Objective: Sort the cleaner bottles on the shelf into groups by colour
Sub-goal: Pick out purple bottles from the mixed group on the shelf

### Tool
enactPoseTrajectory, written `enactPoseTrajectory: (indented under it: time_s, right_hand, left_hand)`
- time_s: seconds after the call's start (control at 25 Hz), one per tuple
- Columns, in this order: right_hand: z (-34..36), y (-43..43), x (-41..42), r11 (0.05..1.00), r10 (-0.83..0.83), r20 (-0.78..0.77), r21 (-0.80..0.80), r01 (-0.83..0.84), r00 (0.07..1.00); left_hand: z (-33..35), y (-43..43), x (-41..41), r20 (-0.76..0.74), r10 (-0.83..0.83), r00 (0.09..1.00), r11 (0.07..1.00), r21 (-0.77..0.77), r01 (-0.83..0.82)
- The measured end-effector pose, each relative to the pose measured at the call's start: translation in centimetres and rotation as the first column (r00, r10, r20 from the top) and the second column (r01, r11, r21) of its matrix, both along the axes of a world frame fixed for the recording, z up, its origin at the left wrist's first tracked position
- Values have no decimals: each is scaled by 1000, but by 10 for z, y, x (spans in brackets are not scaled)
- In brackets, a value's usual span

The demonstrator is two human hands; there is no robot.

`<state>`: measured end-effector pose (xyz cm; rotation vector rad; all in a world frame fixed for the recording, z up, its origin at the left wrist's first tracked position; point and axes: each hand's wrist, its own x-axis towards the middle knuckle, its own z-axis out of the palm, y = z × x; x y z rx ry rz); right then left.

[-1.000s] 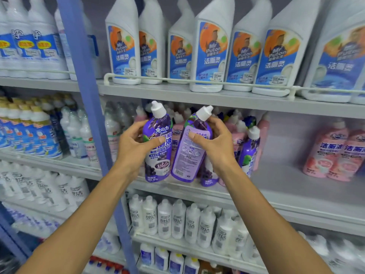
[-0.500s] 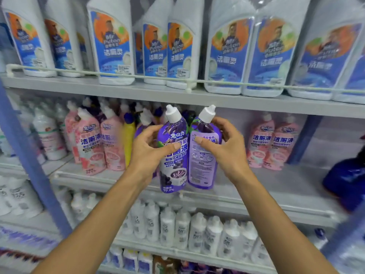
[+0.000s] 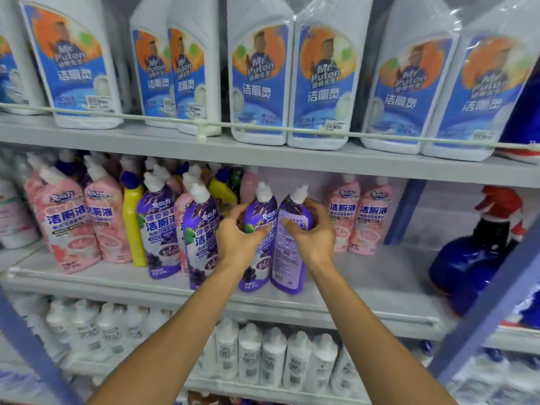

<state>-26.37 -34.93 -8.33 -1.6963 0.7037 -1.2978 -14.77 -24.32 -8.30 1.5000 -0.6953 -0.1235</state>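
Fingers (image 3: 264, 230) of the left hand (image 3: 238, 244) are wrapped round the middle of a purple bottle (image 3: 258, 244), thumb across its front label; those of the right hand (image 3: 314, 235) are closed on a second purple bottle (image 3: 287, 249), which shows its back label. Both bottles stand upright on the middle shelf (image 3: 365, 276), bases at or just above its surface near the front edge; whether full weight has been let down cannot be told. They touch one another, caps leaning slightly apart. To their left, just beside the left hand, stand two more purple bottles (image 3: 178, 229), forming the start of a purple group; further left are a yellow bottle (image 3: 133, 220) and pink bottles (image 3: 73, 223), with mixed colours behind. To the right, slightly back from the edge, two pink bottles (image 3: 361, 217) stand apart from the rest. A blue spray bottle (image 3: 479, 252) sits at the right end of the shelf. Judgement: the step in hand is setting this pair beside the purple group. The long axis of each bottle is vertical, so release calls for a straight opening of the hands without tipping. The left hand lies nearer the group; a small gap there remains to be closed. Risk: nudging the neighbouring bottle over.
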Motion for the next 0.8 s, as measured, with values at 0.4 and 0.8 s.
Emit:
enactPoseTrajectory:
  time_s: [0.4,0.8]
  right_hand:
    - [-41,18,-16,989,147,-123,23,-146,981]
    - [-65,-2,16,982,155,-105,124,-142,982]
  left_hand:
    - [-41,21,9,119,7,993,997,72,-15]
    - [-56,5,12,171,136,976,983,98,-154]
